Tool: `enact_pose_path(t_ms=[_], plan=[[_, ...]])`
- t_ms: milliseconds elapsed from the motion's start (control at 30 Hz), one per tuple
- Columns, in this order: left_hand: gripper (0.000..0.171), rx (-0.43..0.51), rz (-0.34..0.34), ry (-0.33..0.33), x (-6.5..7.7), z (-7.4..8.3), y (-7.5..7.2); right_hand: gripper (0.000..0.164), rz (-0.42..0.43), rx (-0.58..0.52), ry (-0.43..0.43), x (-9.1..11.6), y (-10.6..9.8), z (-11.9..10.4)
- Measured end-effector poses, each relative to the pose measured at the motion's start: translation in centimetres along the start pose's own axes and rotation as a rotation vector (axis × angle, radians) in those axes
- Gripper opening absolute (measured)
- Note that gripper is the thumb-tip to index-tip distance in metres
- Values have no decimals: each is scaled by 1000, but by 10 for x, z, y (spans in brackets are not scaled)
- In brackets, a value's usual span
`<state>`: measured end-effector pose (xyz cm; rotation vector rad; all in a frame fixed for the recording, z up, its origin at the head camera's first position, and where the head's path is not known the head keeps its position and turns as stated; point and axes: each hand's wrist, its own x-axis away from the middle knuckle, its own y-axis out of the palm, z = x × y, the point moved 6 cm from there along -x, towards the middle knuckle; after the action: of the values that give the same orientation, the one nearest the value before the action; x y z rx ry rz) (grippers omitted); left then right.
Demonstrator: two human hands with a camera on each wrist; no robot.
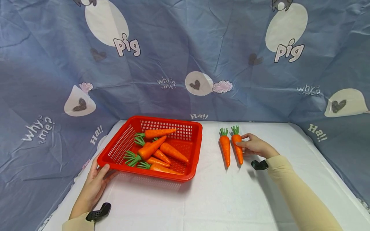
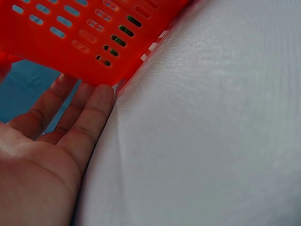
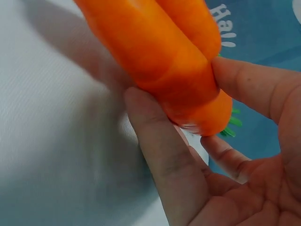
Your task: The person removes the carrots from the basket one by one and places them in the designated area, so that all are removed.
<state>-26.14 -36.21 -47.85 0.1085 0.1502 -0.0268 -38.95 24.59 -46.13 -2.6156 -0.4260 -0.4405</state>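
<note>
We see a creased blue cloth behind and at both sides — printed with "pig", "why me?" and pale shapes — around a white-covered table, softly lit.

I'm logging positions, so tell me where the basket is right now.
In the head view, the basket is left of centre at the table, its near left corner held by the left hand.
</note>
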Motion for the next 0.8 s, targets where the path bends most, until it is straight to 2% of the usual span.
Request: enact_pose_path(t_ms=[167, 333, 533, 800], plan=[[65, 4, -4, 1, 0, 0, 0, 65, 43, 161, -20, 1, 1, -5], [63, 4, 7, -11, 0, 0, 0, 66, 68, 228, 6, 2, -1, -4], [64, -14, 15, -26, 0, 0, 0, 67, 52, 209, 36, 2, -2, 0], [63, -6, 9, -16, 0, 1, 1, 67, 47, 171, 24, 1, -1, -2]])
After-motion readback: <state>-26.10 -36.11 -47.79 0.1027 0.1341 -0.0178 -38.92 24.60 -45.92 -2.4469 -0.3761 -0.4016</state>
